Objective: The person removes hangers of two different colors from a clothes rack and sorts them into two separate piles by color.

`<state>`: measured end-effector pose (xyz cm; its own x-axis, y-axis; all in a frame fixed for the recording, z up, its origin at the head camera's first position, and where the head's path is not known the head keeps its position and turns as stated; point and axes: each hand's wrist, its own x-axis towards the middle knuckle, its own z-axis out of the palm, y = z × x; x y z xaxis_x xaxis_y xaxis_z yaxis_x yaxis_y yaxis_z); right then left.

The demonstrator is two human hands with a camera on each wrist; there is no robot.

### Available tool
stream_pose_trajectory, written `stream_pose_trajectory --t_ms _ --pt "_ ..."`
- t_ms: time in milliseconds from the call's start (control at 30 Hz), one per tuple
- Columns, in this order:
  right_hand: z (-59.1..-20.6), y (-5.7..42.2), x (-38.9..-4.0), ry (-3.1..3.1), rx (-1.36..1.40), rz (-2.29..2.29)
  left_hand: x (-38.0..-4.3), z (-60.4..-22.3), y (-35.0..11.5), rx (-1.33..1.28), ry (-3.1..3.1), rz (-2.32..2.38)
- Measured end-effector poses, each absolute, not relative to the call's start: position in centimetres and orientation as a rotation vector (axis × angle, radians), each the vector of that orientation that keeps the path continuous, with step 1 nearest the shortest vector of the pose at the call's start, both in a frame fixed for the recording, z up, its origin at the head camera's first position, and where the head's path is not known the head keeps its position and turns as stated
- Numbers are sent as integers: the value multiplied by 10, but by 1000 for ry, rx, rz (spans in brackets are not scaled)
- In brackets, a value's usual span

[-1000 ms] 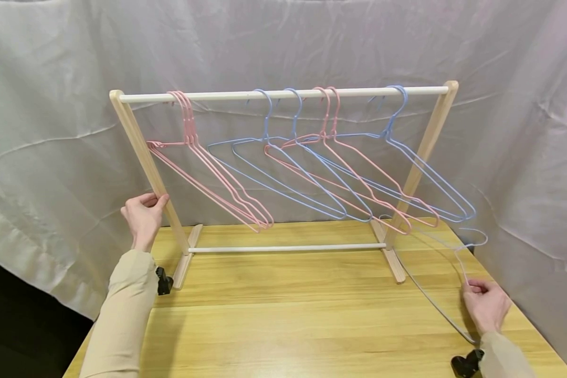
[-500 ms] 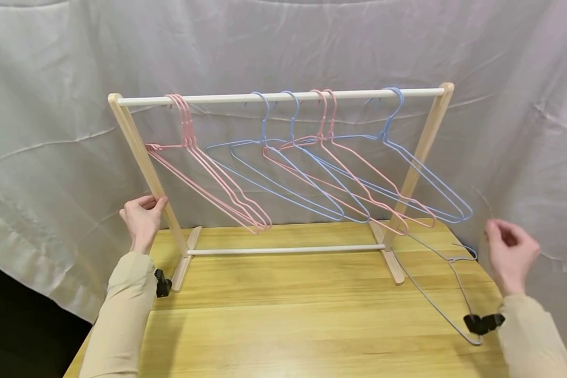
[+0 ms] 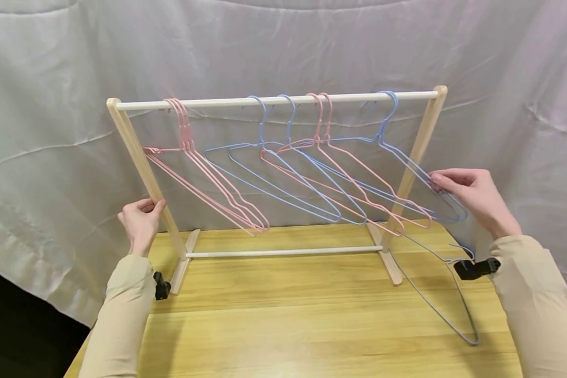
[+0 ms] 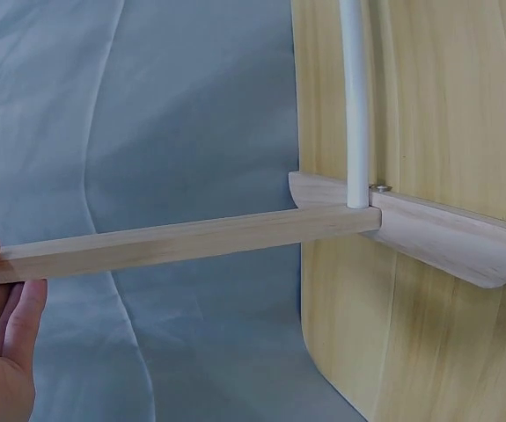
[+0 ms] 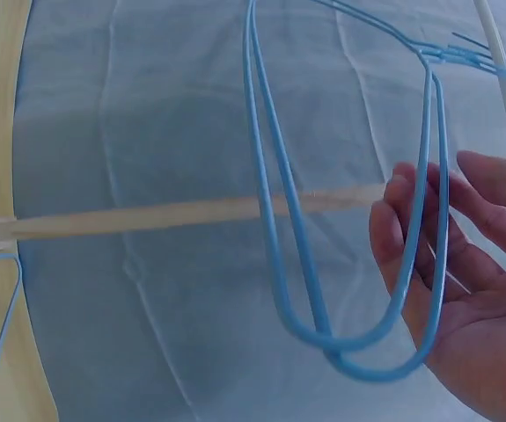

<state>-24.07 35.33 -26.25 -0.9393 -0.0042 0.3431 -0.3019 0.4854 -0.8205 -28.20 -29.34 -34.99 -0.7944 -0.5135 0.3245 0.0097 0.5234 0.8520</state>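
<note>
Two blue hangers [image 5: 367,375] risking a tangle near the rail's [image 3: 217,102] right end

The left hand [image 3: 139,223] is pinching the left upright [image 3: 139,157] between thumb and fingers, apparently steadying the rack [image 3: 283,252]. The right hand [image 3: 479,197] is curving about the right shoulders of the two blue hangers, its thumb standing well off its fingers; it is staying half-open rather than gripping, and whether it is touching wire I cannot tell. Both hangers are hanging from the rail, their hooks bunching just left of the right upright [image 3: 427,126].

That bunching is probably inviting the first fault: fingers closing here could be taking both wires where one is meant. Seen from the head, the lower wires are also crossing the right upright and two pink hangers [image 3: 318,126], so a sideways pull could be snagging a neighbour. If a hook were catching on the rail, a hard tug could be tipping the rack, more so with a slackening left hand.

Below, a loose hanger [image 3: 473,343] is lying on the table [image 3: 312,315], its hook sitting near the right edge; the right sleeve [image 3: 534,294] or the black wrist device [image 3: 476,269] could be knocking it off there.
</note>
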Motion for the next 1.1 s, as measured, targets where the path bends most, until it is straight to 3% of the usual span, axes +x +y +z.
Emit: stream_pose_trajectory --t_ms 1100 --pt "-284 345 -243 -1995 87 1241 -282 -350 -293 418 -2207 -1240"
